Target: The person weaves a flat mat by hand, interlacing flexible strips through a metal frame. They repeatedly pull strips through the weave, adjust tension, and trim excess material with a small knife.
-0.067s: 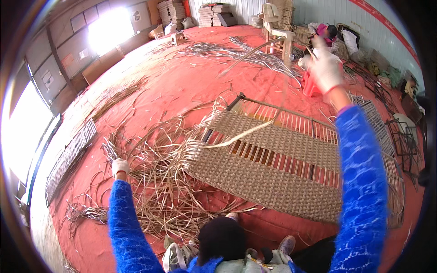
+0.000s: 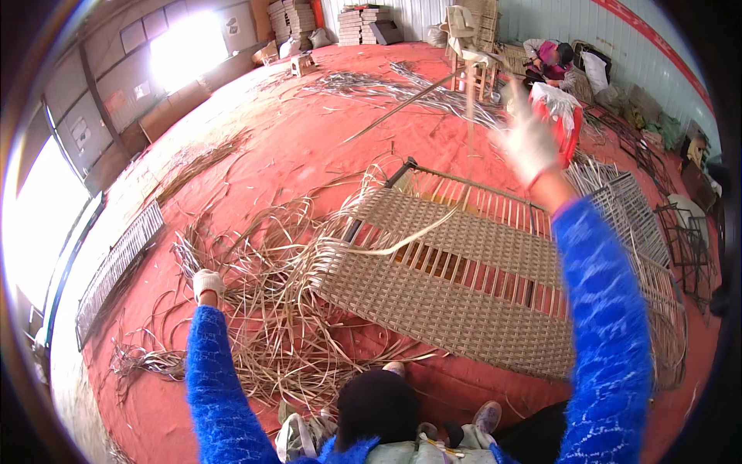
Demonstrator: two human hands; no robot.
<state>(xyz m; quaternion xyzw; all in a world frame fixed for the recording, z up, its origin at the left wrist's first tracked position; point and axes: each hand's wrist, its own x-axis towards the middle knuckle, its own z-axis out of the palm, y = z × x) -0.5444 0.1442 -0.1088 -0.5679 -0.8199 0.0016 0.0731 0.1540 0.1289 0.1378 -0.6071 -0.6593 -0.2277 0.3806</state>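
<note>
My left hand (image 2: 206, 284), in a whitish glove, is closed on a bundle of flat tan weaving strips (image 2: 188, 255) at the left of a loose tangle. Raised at the upper right, my gloved right hand (image 2: 529, 145) is smeared by motion, so its grip is unclear. A long thin strip (image 2: 402, 105) arcs through the air left of it. Below lies a partly woven wicker panel (image 2: 456, 309) on a dark frame. Open rows of bare strips cross its middle. One pale strip end (image 2: 410, 234) sticks up from the weave.
Red floor covering (image 2: 286, 131) spreads all around. A slatted panel (image 2: 120, 271) lies at left, another grey one (image 2: 630, 220) at right. Farther off are a chair (image 2: 468, 46), a red stool with white cloth (image 2: 568, 127), more strips (image 2: 417, 89) and a seated person (image 2: 549, 62).
My right hand has moved left and slightly down. The airborne strip has swung left, and the pale strip end has shifted left. My left hand has hardly moved.
</note>
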